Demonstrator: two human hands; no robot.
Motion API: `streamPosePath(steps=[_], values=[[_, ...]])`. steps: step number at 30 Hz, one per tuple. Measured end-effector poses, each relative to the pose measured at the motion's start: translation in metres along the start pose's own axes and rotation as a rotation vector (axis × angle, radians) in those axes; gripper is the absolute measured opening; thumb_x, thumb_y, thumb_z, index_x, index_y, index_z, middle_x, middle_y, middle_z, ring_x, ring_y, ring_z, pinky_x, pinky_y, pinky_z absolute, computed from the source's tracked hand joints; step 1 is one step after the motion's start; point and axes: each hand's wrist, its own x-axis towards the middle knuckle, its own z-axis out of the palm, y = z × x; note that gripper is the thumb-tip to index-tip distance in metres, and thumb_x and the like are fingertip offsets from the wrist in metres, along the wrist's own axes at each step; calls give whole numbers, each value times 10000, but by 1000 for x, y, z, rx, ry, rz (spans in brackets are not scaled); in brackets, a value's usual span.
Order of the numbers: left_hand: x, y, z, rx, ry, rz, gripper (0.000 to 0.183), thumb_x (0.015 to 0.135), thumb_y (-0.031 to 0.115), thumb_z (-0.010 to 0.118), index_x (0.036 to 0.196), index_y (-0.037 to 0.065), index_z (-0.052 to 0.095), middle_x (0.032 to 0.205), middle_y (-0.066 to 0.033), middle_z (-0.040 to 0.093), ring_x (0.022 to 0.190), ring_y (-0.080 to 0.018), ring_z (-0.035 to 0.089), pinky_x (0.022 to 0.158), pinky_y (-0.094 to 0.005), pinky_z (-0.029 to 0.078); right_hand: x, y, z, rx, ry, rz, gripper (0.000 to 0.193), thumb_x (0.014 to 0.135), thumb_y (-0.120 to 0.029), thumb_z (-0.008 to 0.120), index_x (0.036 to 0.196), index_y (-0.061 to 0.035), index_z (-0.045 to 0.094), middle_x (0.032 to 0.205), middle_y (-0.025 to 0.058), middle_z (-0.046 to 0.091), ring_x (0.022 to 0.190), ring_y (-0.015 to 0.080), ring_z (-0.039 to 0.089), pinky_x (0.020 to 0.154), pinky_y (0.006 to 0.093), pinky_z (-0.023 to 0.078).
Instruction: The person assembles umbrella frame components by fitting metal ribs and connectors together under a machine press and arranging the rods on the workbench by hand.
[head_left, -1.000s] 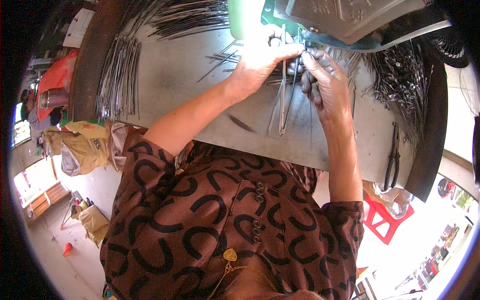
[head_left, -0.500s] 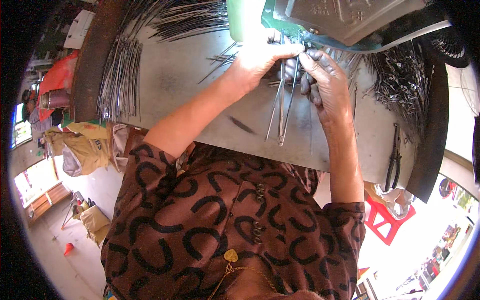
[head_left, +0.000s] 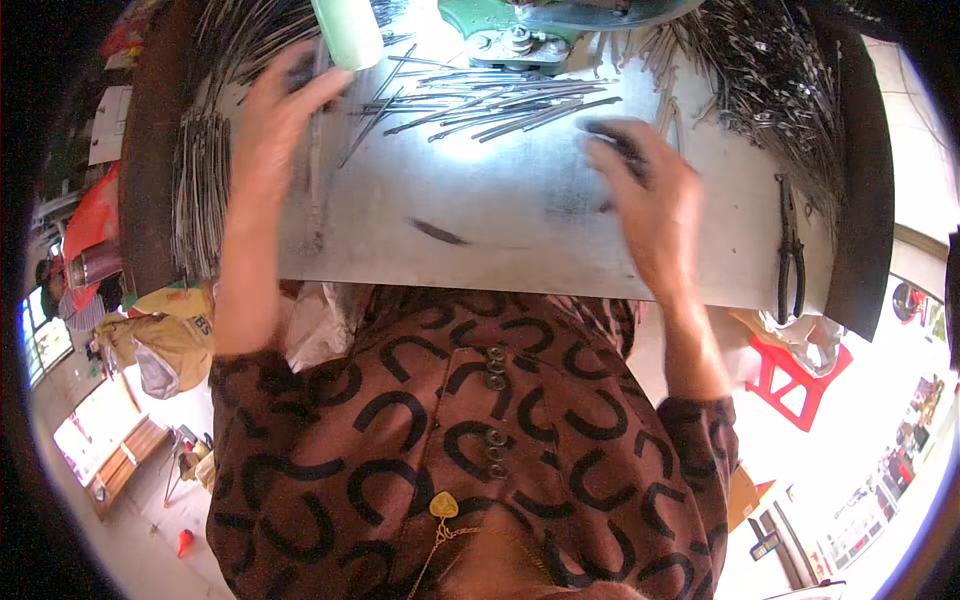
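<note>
My left hand (head_left: 268, 125) is raised over the far left of the metal table, beside the pale green cylinder (head_left: 348, 35) and near the dark rods behind it. Its thumb and forefinger are apart, and I see nothing between them. My right hand (head_left: 655, 185) hovers right of the middle, its blackened fingers bent and spread, blurred, with no object visible in them. Between the hands, thin dark metal rods (head_left: 490, 105) lie in a loose pile. Just behind them is a green machine base (head_left: 490, 15) with a bolted metal block (head_left: 520, 48).
A bundle of straight rods (head_left: 202, 195) lines the table's left side. Many small metal pieces (head_left: 765, 90) are heaped at the far right. Dark-handled pliers (head_left: 790, 255) lie by the right edge. Beyond the table's front right is a red stool (head_left: 795, 385).
My hands have moved apart, left hand to the far left and right hand slightly nearer. The long rods they held together are out of them. The view has shifted, showing the loose pile.
</note>
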Motion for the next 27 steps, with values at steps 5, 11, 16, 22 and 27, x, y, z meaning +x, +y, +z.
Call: streamPosePath(steps=[5,11,16,22,27], values=[[-12,0,-23,282,145,96,294,796,161,703,1044,14,646,940,-60,669,876,-136,612,831,-272,470,-22,38,-65,-823,174,-139,154,846,-186,629,948,-75,601,866,122,613,729,340,626,599,426,493],[-37,11,106,359,-282,512,179,808,173,692,946,61,672,884,-87,669,801,-173,636,716,-283,495,-26,36,-65,-987,141,-126,159,826,-188,640,903,-71,565,877,115,585,715,355,613,597,449,480],[-23,7,173,640,-118,764,166,799,254,667,889,114,667,820,-71,534,839,-278,579,673,-393,505,-30,41,-69,-950,129,-133,178,816,-208,641,891,-68,562,877,116,583,714,360,611,602,450,483],[-23,10,183,705,-92,812,158,772,212,670,829,70,633,832,-104,545,836,-281,585,679,-391,509,-35,41,-70,-967,105,-72,170,806,-201,634,862,-55,566,860,128,582,714,370,607,615,454,488],[-26,12,182,637,-91,769,165,784,193,657,863,59,601,863,-122,566,845,-303,582,698,-386,498,-33,41,-74,-911,126,-128,143,827,-193,600,856,-56,566,833,142,594,704,383,607,607,472,480]])
